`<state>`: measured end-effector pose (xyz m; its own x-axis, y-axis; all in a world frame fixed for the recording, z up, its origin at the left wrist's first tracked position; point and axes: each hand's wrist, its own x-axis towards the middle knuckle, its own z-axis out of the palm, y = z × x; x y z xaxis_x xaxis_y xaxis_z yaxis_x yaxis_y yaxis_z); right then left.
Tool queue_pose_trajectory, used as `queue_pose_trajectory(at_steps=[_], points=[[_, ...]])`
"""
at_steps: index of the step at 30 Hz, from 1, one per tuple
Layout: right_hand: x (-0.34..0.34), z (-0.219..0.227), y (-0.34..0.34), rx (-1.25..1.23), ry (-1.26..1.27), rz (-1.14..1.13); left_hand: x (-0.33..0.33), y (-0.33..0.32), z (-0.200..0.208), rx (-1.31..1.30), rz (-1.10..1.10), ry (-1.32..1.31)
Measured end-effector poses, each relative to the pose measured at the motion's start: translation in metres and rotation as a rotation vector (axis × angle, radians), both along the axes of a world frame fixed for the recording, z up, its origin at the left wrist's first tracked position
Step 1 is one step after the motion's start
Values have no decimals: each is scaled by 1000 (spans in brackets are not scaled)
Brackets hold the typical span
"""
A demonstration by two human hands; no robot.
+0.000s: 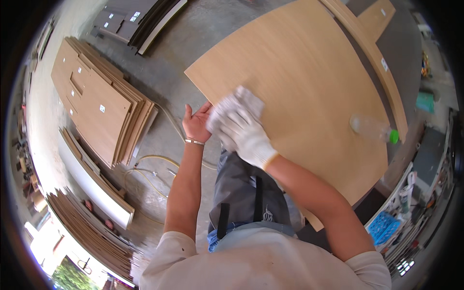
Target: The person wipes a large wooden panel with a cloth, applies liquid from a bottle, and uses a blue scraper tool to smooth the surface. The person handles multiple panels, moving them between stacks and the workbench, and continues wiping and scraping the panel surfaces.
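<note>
Wooden panel (pixel 299 82) lies under the gloved right hand (pixel 244 133), which presses a white cloth (pixel 241 101) flat. Bare left hand (pixel 197 123) rests spread at the panel's edge, grasping nothing.

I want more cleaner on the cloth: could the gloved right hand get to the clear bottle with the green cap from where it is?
Probably yes. The bottle lies on the same wooden panel as the right hand, with only bare board between them.

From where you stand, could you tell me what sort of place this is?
Most likely a furniture or woodworking shop: a large wood panel on the bench, stacks of cut boards on the concrete floor, and yellow hoses.
</note>
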<state>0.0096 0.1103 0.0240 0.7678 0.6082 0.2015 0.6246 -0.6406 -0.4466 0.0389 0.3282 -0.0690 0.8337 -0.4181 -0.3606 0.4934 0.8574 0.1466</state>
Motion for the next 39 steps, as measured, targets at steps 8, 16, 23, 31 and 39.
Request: queue_pose_trajectory(at_steps=[8,16,23,31,39], points=[[-168,32,-101,-75,277,-131,86,16,49,1076,-45,-93],[-164,22,-46,-56,177,-415,114,47,60,1397,-374,-375],[17,-13,119,49,97,-663,122,72,35,1245,-357,-496],[-118,5,21,88,252,-741,124,65,36,1428,-433,-516],[-369,-2,-59,-319,397,-1420,122,71,50,1303,-625,-609]])
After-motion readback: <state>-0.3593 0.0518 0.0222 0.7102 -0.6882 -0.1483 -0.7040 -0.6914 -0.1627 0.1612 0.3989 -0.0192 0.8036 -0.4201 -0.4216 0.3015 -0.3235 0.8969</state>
